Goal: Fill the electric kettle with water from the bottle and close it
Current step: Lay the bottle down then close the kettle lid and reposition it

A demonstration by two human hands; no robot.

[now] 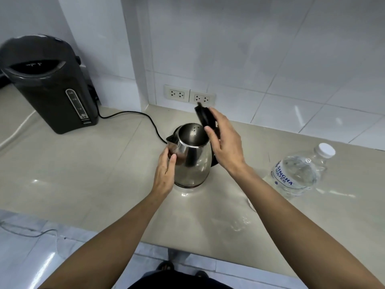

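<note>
A stainless steel electric kettle (pixel 192 161) stands on the beige counter (pixel 93 174), its mouth uncovered and its spout pointing left. Its black lid (pixel 205 116) is tilted up at the back right, and my right hand (pixel 226 142) grips it with fingers and thumb. My left hand (pixel 164 172) lies flat against the kettle's left side below the spout. A clear water bottle (pixel 300 172) with a white cap (pixel 326 150) stands to the right of the kettle, capped, apart from both hands.
A large dark hot-water dispenser (pixel 49 82) stands at the back left, with its black cord (pixel 133 114) running across the counter toward the kettle. Two wall sockets (pixel 188 94) sit in the tiled wall behind. The counter's front edge (pixel 125 234) is near my body.
</note>
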